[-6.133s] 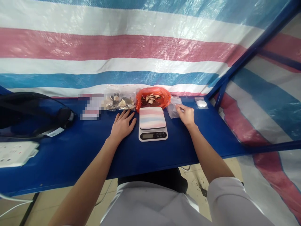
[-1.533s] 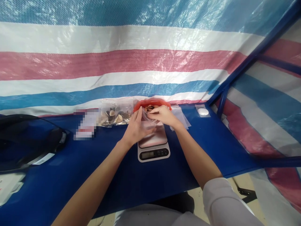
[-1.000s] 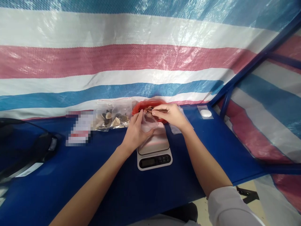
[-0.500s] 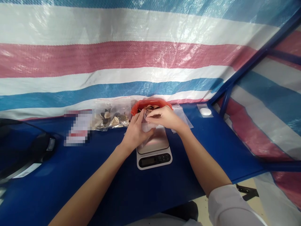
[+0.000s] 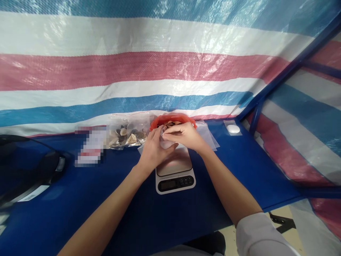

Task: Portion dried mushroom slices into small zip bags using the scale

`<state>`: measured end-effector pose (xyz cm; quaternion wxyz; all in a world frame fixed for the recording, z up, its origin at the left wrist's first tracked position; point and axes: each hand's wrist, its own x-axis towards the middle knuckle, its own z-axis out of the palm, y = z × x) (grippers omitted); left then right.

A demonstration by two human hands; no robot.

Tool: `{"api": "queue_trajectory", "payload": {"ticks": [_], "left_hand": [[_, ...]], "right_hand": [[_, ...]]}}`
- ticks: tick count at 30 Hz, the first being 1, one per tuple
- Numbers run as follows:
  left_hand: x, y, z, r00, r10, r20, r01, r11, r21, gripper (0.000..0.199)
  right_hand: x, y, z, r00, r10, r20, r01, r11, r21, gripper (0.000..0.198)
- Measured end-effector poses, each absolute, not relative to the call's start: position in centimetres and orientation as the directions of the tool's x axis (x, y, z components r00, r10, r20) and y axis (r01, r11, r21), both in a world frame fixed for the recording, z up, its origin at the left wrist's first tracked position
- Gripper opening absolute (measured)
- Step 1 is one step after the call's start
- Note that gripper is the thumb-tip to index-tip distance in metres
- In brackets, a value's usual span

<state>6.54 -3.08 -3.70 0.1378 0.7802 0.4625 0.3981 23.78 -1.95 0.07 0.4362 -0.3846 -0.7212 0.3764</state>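
Note:
Between my two hands is a small clear plastic bag (image 5: 165,143), held over the back of a white kitchen scale (image 5: 176,183) with a metal plate. My left hand (image 5: 153,150) is curled round the bag's left side, thumb below it. My right hand (image 5: 186,136) pinches the bag's upper edge between thumb and fingers. Just behind the hands, a red plastic bag (image 5: 154,122) stands with its mouth spread, holding brown dried slices (image 5: 170,123). The scale's display looks dark. What the small bag contains, if anything, I cannot make out.
Clear bags of dried pieces (image 5: 128,137) lie left of the red bag. Flat clear bags (image 5: 209,137) lie to its right, and a white oval object (image 5: 233,129) farther right. A black object (image 5: 29,170) stands at the left. Striped sheeting (image 5: 160,67) hangs behind the blue table (image 5: 128,220).
The view has shifted slightly, so everything sits a little lower. Both hands keep their hold on the small clear bag, with only slight finger movement.

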Motion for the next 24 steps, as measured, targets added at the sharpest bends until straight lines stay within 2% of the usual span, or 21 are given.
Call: {"api": "queue_trajectory", "payload": {"ticks": [4, 7, 10, 15, 18, 24], "left_hand": [[5.9, -3.4, -2.5, 0.23, 0.848, 0.478, 0.614, -0.508, 0.605, 0.056], [5.3, -3.3, -1.6, 0.191, 0.872, 0.451, 0.632, -0.461, 0.623, 0.051], [5.1, -2.8, -0.8, 0.151, 0.88, 0.45, 0.65, -0.431, 0.626, 0.051], [5.5, -1.8, -0.1, 0.117, 0.864, 0.489, 0.621, -0.448, 0.643, 0.048], [5.5, -1.5, -0.6, 0.131, 0.859, 0.494, 0.61, -0.463, 0.643, 0.05], [4.9, -1.2, -1.9, 0.165, 0.858, 0.486, 0.594, -0.48, 0.646, 0.05]], "right_hand": [[25.5, -1.7, 1.0, -0.271, 0.905, 0.328, 0.197, 0.386, -0.901, 0.021], [27.3, -1.0, 1.4, -0.234, 0.917, 0.323, 0.315, 0.385, -0.867, 0.017], [28.3, 0.2, 1.1, -0.249, 0.919, 0.305, 0.514, 0.392, -0.763, 0.015], [27.8, 2.1, 0.1, -0.279, 0.927, 0.252, 0.772, 0.373, -0.515, 0.021], [27.0, 2.7, -0.4, -0.299, 0.934, 0.196, 0.837, 0.356, -0.416, 0.024], [25.4, 2.9, -1.8, -0.345, 0.932, 0.114, 0.877, 0.363, -0.316, 0.027]]}}
